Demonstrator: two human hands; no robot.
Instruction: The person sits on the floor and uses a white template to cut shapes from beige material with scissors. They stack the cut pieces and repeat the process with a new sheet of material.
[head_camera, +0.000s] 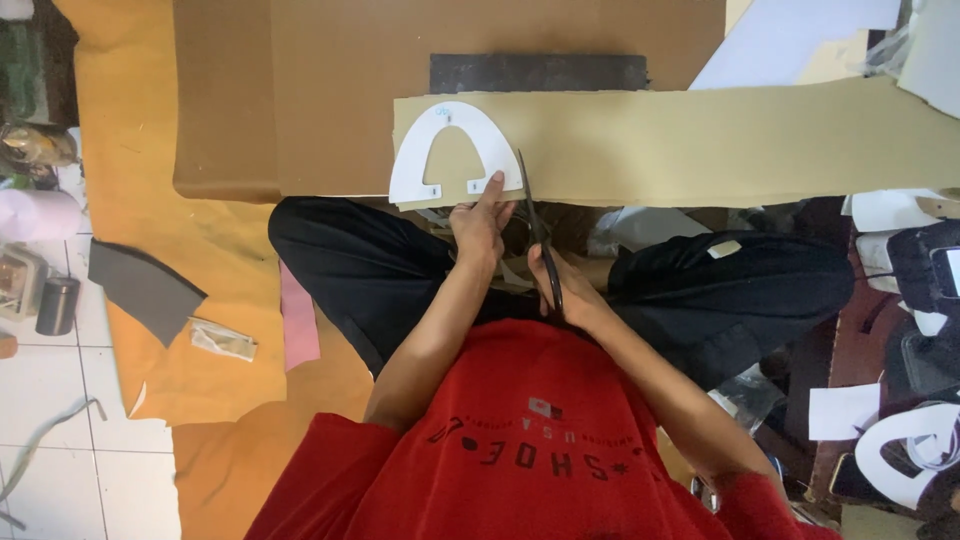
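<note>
My left hand (479, 222) presses the white arch-shaped template (452, 152) onto the tan strip (700, 140). My right hand (556, 282) grips black scissors (534, 225), their blades touching the strip's edge beside the template.

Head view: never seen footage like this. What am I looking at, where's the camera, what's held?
There is no machine here: a person works with two bare hands, filmed by one camera worn on their head and looking straight down, so you see their red shirt and crossed legs in black trousers. The left hand presses a white arch-shaped paper template onto a long tan sheet. The right hand holds black scissors, blades at the sheet's near edge beside the template. Beneath lies brown board with a dark grey strip. An orange sheet and a grey cut piece lie on the floor.
</note>
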